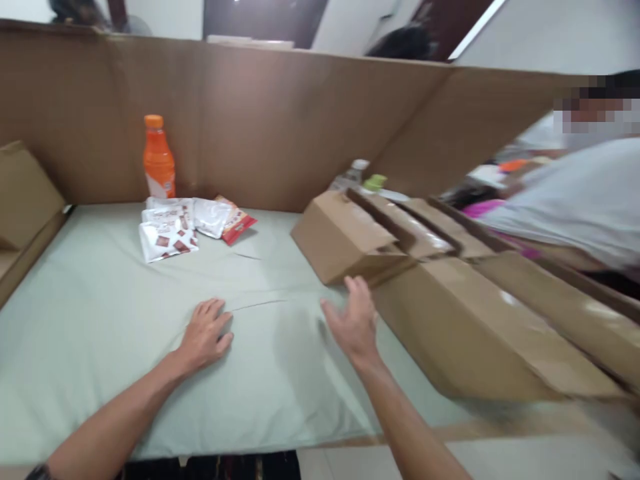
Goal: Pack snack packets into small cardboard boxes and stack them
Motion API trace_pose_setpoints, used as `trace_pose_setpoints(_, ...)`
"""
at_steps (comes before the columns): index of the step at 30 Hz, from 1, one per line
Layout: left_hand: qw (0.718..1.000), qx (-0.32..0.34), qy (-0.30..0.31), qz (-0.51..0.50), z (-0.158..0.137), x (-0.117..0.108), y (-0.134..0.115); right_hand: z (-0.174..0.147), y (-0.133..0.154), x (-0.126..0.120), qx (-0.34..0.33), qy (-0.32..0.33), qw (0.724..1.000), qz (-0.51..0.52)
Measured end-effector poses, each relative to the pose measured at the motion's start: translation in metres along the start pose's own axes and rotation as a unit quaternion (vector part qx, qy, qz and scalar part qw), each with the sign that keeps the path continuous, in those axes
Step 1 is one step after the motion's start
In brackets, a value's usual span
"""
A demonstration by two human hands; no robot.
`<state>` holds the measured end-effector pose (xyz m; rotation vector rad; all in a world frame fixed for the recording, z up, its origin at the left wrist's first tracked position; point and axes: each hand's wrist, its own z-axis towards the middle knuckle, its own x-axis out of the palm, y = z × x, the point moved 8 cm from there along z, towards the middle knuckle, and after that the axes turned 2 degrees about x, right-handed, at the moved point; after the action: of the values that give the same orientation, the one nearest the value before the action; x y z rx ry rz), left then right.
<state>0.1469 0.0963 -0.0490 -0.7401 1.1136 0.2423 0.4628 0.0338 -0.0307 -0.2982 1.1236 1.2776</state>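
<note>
My left hand rests on the pale green cloth, fingers apart and holding nothing. To the right, my right hand is raised a little over the cloth, thumb and fingers spread, near the corner of a brown cardboard box. Whether its fingertips touch the box I cannot tell. Beyond my left hand lie several white snack packets with brown pictures, overlapping one another. A red and orange packet sits partly under a white one. Behind them stands an orange bottle with an orange cap.
A tall cardboard wall closes off the back. More cardboard boxes line the right side, with a clear bottle and a green cap behind them. An open carton stands at left. Another person is at the far right.
</note>
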Motion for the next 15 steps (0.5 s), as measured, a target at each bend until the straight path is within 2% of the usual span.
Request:
trace_pose_setpoints(2,1.0,-0.015,0.02,0.003,-0.001,0.001,-0.006,-0.047,0.039,0.039,-0.087,0.126,0.988,0.001)
trace_pose_setpoints(3,0.999,-0.02,0.031,0.006,-0.001,0.0,-0.009,-0.07,0.063,0.052,-0.134,0.158,0.978,-0.006)
trace_pose_setpoints(5,0.998,-0.017,0.058,0.009,-0.007,-0.006,-0.01,-0.112,0.113,0.059,-0.233,0.169,0.958,-0.003)
trace_pose_setpoints(8,0.996,-0.01,0.083,0.018,-0.029,-0.039,0.008,-0.161,0.166,0.041,-0.366,0.132,0.92,0.054)
trace_pose_setpoints(9,0.996,-0.024,0.077,0.03,-0.04,-0.058,0.022,-0.173,0.174,0.035,-0.396,0.128,0.906,0.072)
trace_pose_setpoints(11,0.993,-0.085,0.033,0.071,-0.066,-0.113,0.064,-0.188,0.178,0.027,-0.43,0.126,0.889,0.094)
trace_pose_setpoints(13,0.977,-0.17,-0.041,0.126,-0.094,-0.183,0.113,-0.194,0.173,0.024,-0.44,0.123,0.884,0.101)
trace_pose_setpoints(15,0.942,-0.247,-0.131,0.184,-0.116,-0.26,0.158,-0.196,0.167,0.025,-0.442,0.122,0.883,0.105)
